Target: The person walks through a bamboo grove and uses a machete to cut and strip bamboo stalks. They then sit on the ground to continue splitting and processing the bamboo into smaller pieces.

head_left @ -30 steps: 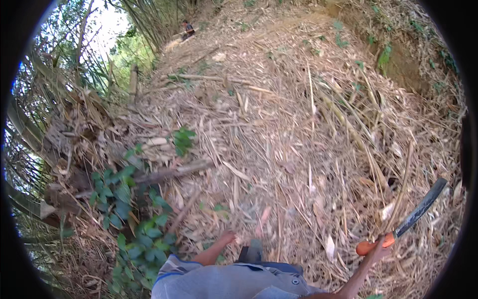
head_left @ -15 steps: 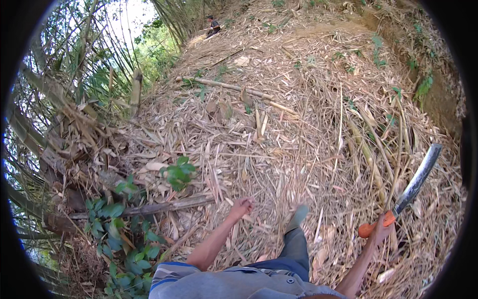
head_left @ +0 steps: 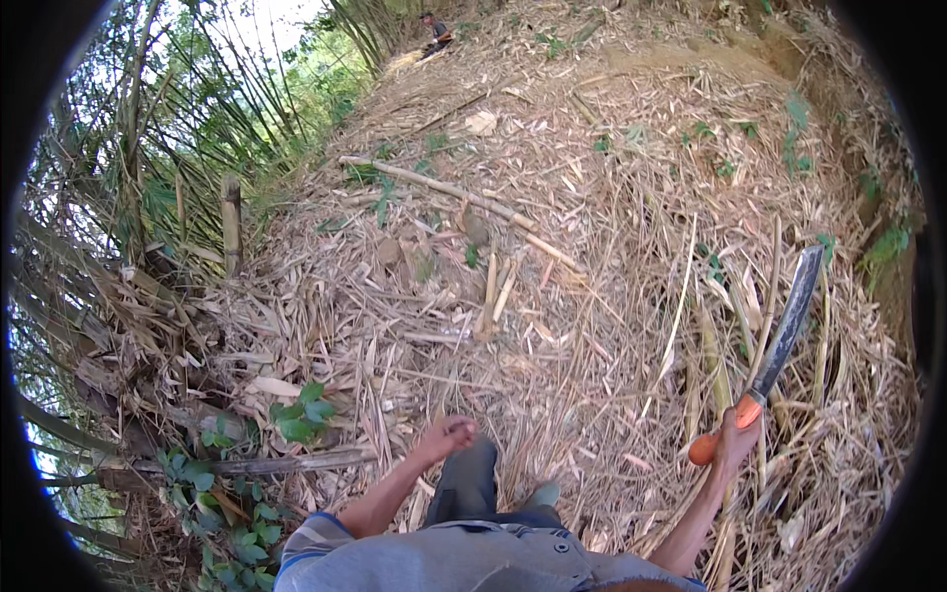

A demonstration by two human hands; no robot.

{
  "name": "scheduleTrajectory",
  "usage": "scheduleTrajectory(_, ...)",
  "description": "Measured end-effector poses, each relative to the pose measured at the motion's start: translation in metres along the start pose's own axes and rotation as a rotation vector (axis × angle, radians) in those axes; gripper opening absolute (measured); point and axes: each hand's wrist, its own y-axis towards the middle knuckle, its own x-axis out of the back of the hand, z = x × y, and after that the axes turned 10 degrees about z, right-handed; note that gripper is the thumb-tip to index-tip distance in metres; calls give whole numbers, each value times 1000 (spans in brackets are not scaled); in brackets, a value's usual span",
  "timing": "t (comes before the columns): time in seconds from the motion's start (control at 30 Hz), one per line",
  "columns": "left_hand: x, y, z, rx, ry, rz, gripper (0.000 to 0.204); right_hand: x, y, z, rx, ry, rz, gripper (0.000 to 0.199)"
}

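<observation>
- 1 machete [head_left: 774, 360] is in our right hand [head_left: 735, 439], whose fingers are wrapped around its orange handle; the rounded orange butt sticks out on the left side of our fist.
- Its dark, slightly curved blade rises from that fist, up and a little to the right, with the tip farthest from us.
- Our left hand [head_left: 449, 437] is well apart from the machete, near our dark trouser leg [head_left: 464, 483], with its fingers curled; we cannot tell whether they close fully.
- Beside the blade we see 1 thin dry stalk [head_left: 772, 286], running nearly along it; we cannot tell if they touch.
- More dry canes [head_left: 712, 360] lean and lie among the litter to the left of the blade, in the way on that side.
- Ahead of us, 1 long bamboo pole [head_left: 449, 189] lies slantwise across the dry leaf litter [head_left: 592, 365], with 2 short cane pieces [head_left: 490, 296] nearer to us.
- To our left lie a weathered log [head_left: 316, 461] and a green leafy plant [head_left: 304, 414] just beyond it.
- Farther off, 1 upright bamboo stump [head_left: 232, 227] stands at left, and 1 person [head_left: 434, 37] is near the top edge.
</observation>
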Motion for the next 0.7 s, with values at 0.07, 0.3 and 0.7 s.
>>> scheduleTrajectory(0.07, -17, 13, -65, -98, -96, 180, 26, -29, 38, 30, 7, 30, 18, 45)
scheduleTrajectory(0.3, -28, 113, -276, -831, -180, 1085, 52, -175, 149, 91, 85, -106, 196, 36)
scheduleTrajectory(0.7, 162, 362, -458, -877, -229, 1465, 68, -431, 358, 186, -1, -164, 395, 36)
